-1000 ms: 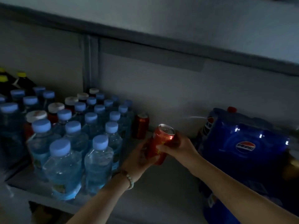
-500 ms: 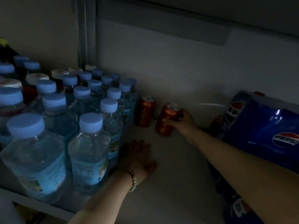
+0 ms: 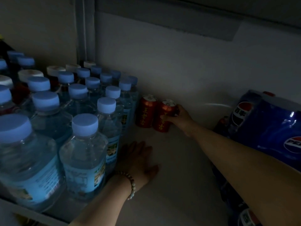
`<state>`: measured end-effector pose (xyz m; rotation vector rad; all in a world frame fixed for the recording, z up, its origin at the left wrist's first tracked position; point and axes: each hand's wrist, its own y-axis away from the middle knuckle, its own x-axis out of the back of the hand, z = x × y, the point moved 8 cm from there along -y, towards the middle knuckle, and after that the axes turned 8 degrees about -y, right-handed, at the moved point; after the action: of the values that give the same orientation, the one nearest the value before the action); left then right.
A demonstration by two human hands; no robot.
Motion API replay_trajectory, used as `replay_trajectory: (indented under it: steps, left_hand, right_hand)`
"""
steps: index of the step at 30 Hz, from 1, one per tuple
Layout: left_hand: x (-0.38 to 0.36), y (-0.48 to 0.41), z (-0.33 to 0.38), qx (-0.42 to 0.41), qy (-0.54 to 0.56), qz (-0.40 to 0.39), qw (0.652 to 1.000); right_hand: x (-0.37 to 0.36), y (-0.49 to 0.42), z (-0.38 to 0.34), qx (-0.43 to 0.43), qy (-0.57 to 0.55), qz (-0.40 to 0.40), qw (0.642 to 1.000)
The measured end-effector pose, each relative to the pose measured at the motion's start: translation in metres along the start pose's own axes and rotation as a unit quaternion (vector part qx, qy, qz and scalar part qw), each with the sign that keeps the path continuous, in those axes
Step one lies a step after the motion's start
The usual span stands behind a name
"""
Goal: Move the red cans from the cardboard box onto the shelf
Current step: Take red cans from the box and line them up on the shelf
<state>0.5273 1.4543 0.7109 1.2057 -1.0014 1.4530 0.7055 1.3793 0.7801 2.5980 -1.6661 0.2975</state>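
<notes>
Two cans [image 3: 154, 115] on shelf [image 3: 175, 185], bottles [image 3: 81, 128] left, pack [image 3: 273, 128] right

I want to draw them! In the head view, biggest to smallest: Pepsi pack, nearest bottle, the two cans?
1. Pepsi pack and nearest bottle: look alike; bottle is close to camera, pack cut off, so unranked.
2. The free can and held can: alike, smallest.

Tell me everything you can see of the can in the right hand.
The held can is red metal with yellow characters down its side and a silver top; the light is too dim to tell whether it is opened. It stands roughly upright near the back of the shelf, close beside a second red can on its left. The right hand grips its right side.
</notes>
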Motion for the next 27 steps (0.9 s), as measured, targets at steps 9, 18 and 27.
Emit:
replay_trajectory:
  steps: [9, 18, 27]
  left_hand:
    - [-0.001, -0.001, 0.001, 0.005, -0.005, -0.006, 1.000]
    - [0.045, 0.041, 0.025, -0.096, 0.040, 0.046, 0.994]
    - [0.052, 0.216, 0.027, -0.198, 0.094, 0.172, 0.961]
  right_hand:
    - [0.001, 0.018, 0.010, -0.009, -0.022, 0.039, 0.999]
    - [-0.005, 0.165, -0.022, 0.056, 0.201, 0.004, 0.978]
    - [-0.017, 0.372, -0.002, 0.081, 0.393, 0.001, 0.916]
